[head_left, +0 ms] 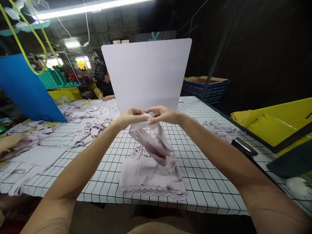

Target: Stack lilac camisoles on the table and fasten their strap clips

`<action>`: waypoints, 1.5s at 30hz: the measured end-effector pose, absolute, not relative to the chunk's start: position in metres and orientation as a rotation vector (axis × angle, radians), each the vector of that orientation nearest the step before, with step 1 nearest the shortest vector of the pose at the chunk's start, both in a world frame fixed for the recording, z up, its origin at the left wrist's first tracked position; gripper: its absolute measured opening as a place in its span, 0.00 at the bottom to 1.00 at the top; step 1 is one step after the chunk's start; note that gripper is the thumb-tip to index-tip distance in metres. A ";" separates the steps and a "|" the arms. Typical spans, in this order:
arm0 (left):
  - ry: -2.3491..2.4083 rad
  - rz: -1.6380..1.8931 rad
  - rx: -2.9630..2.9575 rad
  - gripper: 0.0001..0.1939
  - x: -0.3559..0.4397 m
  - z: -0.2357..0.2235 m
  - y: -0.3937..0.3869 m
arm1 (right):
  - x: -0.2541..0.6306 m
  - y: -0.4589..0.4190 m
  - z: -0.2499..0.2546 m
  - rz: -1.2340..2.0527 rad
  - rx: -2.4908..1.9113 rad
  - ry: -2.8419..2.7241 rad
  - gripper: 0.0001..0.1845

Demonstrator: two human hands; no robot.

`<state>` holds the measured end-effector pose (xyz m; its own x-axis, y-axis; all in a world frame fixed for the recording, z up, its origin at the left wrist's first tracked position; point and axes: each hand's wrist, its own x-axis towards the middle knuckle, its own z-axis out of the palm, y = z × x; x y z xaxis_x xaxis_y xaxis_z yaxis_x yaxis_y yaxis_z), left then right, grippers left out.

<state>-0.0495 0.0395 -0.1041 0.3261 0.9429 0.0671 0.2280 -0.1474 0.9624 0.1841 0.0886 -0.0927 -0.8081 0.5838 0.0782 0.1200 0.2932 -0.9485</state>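
Soft pale fabric piece hangs from two pinched hands

The left hand (pixel 133 117) and the right hand (pixel 161 115) are close together, thumbs and fingers pinched on the top edge of a pale lilac fabric piece (pixel 153 148). It dangles below them in a loose, open loop, its lower end blurred and hanging over a neat stack (pixel 151 174) of similar cloth with wavy edges. Whether the lower end touches the stack, I cannot tell.

The piece looks thin, light and limp: it should weigh almost nothing, fold under its own weight and stand up to handling, though it may twist or crease. I see no sign of slipperiness. A fingertip pinch at two points along the band seems the best hold, since a single grip would probably let the loop collapse.

The stack lies under the hands on a checked tablecloth (pixel 202 175). Left of the hands sits a crumpled pile (pixel 94 128) of like fabric; right of them, a smaller heap (pixel 220 130). Just beyond them stands a white panel (pixel 148 74), and a co-worker (pixel 104 86) is farther off to their left.
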 end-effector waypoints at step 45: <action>0.736 0.598 1.817 0.20 -0.087 -0.101 0.035 | 0.201 0.075 -0.036 1.506 -0.633 -1.876 0.15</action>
<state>-0.0868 0.0355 -0.1014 0.6873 0.7240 0.0591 0.2060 -0.2723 0.9399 0.2011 0.0752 -0.0357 -0.6772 0.7128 0.1826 -0.0241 0.2265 -0.9737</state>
